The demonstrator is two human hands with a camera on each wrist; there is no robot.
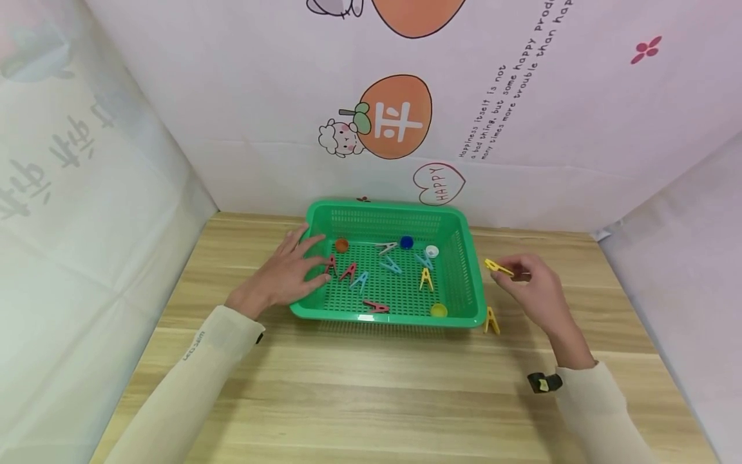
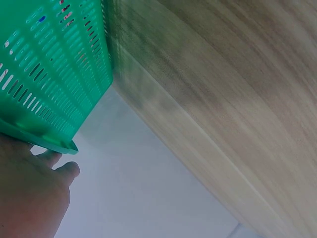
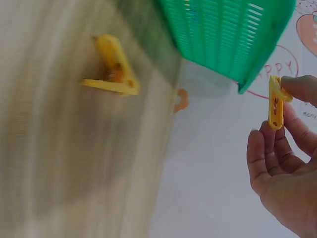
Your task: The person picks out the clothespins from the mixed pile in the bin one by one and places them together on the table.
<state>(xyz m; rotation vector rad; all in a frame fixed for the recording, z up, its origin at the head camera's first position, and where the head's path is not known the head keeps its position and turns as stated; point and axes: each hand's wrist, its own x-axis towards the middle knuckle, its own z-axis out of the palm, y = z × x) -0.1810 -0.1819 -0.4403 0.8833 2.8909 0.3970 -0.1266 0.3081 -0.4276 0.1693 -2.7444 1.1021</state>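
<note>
Head view gives the whole setup: printed white backdrop [image 1: 261,96] behind, then a wood-grain table [image 1: 406,380], and on it a green basket [image 1: 388,319] sitting back near the backdrop. Next size down, the hands. The left hand [image 1: 288,274] lies over the basket's left rim with its fingers spread and loose, touching the rim but gripping no peg. The right hand [image 1: 536,290] is the busy one — thumb and fingers pinch a yellow peg [image 3: 276,106], held up just outside the basket's right rim. Progress-wise, I'd call the peg handling mostly done: eight are inside the basket by my count, namely three red pegs [image 1: 378,307], three light blue pegs [image 1: 391,265], a whitish peg [image 1: 387,246] and one yellow one [image 1: 426,278]. What's left outside looks like just two, the pinched one and a second yellow peg [image 1: 491,321] lying on the table right beside the basket's near right corner (the right wrist view shows that one nicely too). Smallest of all are four little caps in the basket — an orange cap [image 1: 342,245], a dark blue cap [image 1: 407,242], a white cap [image 1: 431,251] and a yellow cap [image 1: 438,310], none of them in anyone's fingers.
</note>
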